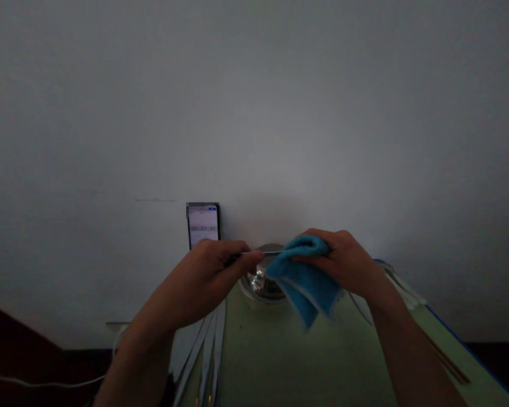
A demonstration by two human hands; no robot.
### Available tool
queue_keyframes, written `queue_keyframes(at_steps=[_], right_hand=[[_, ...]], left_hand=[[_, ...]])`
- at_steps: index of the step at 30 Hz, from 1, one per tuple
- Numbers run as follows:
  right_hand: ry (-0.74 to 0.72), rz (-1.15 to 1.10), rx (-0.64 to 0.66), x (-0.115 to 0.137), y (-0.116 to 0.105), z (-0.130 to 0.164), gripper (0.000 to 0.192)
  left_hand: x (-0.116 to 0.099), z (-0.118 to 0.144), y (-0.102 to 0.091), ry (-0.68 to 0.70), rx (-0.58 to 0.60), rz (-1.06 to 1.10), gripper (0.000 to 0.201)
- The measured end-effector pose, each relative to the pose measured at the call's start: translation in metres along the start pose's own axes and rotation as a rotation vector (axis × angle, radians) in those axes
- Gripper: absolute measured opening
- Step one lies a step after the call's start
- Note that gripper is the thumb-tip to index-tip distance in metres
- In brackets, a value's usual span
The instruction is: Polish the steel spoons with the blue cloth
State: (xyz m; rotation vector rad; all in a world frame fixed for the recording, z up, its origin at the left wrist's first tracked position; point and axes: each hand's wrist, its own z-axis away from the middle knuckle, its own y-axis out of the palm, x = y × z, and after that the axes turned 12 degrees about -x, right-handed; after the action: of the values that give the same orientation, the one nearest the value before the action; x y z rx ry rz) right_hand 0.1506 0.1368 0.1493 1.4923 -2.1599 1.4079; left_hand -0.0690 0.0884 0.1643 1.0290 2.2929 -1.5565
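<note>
Setting: a dim room, seen from a head-worn camera looking forward at a plain pale wall (pixel 254 113), with a light green table (pixel 271 362) below it.
Left hand: the left hand (pixel 212 271) is closed, thumb and fingers pinching one end of a thin metal utensil (pixel 261 252), which lies level and points toward the other hand.
Right hand: the right hand (pixel 343 260) is closed around a blue cloth (pixel 305 282), bunched over the far end of the utensil; the cloth's loose corner hangs down toward the table.
Utensil position: held in the air between both hands, above the far edge of the table, just over a shiny metal bowl (pixel 263 285).
Bowl: stands at the table's far edge, partly hidden by the cloth.
Phone: a phone (pixel 203 226) with a lit screen stands upright against the wall, just beyond the left hand.
Left edge of table: several long flat metal pieces (pixel 207 350) lie side by side under the left forearm; too dark to name them.
Right edge of table: pale objects (pixel 401 285) and thin sticks (pixel 447 362), unclear in the dark.
</note>
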Motion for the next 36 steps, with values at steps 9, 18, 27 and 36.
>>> queue_keyframes(at_steps=[9,18,27,36], right_hand=[[0.221,-0.402,0.077,-0.008,0.006,0.004,0.029],[0.02,0.043,0.522,-0.002,-0.001,0.006,0.023],[0.28,-0.344,-0.33,-0.017,0.016,-0.002,0.033],[0.537,-0.887,-0.877,-0.001,0.068,-0.007,0.037]], left_hand=[[0.006,-0.001,0.001,-0.066,-0.034,0.119,0.036],[-0.003,-0.002,0.01,0.016,0.182,-0.03,0.039],[0.006,-0.009,0.018,-0.19,0.007,0.386,0.036],[-0.028,0.0,0.024,-0.128,-0.05,0.179,0.034]])
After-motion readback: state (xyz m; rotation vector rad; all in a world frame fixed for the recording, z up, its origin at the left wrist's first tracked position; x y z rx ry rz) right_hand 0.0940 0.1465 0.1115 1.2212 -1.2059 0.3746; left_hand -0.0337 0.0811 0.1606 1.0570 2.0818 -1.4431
